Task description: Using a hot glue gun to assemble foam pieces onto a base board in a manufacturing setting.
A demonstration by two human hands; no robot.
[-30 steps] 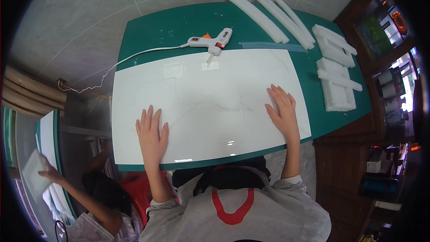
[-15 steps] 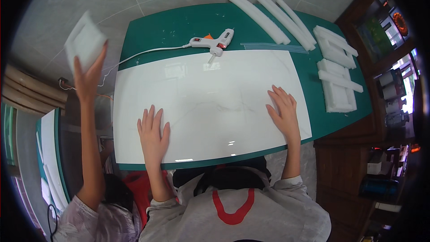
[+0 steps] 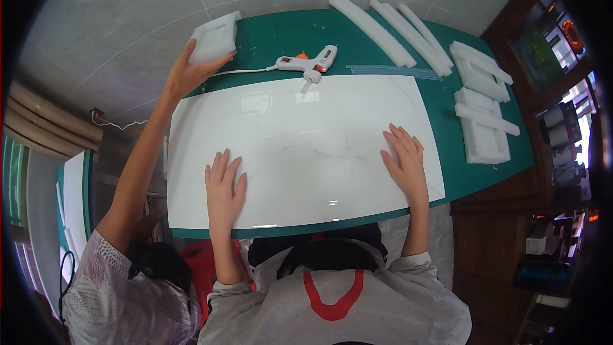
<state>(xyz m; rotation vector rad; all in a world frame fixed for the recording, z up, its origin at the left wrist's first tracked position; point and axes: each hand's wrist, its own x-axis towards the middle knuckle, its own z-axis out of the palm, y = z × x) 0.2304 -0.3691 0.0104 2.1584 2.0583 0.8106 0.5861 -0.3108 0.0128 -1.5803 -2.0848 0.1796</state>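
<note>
My left hand [image 3: 225, 184] lies flat on a glossy white board [image 3: 300, 185], near its front left part, fingers spread and nothing in it. Toward the board's right side rests my right hand [image 3: 405, 161], also flat with the fingers apart. Just past the board's far edge is a white hot glue gun [image 3: 306, 64], its nozzle reaching over the board. Another person's hand [image 3: 191, 73] comes in from the left and holds a white foam frame [image 3: 216, 37] at the table's far left corner; whether the frame touches the table I cannot tell.
The board lies on a green mat [image 3: 447, 128]. Long white foam strips [image 3: 373, 30] lie at the far right, with clear glue sticks [image 3: 389, 70] before them. Foam frames [image 3: 482, 124] with strips across sit at the right edge. A white cord [image 3: 246, 71] runs left.
The other person's hand has carried the foam frame from the left, off the table, to the far left corner. My left hand has shifted slightly right; my right hand stays put.
</note>
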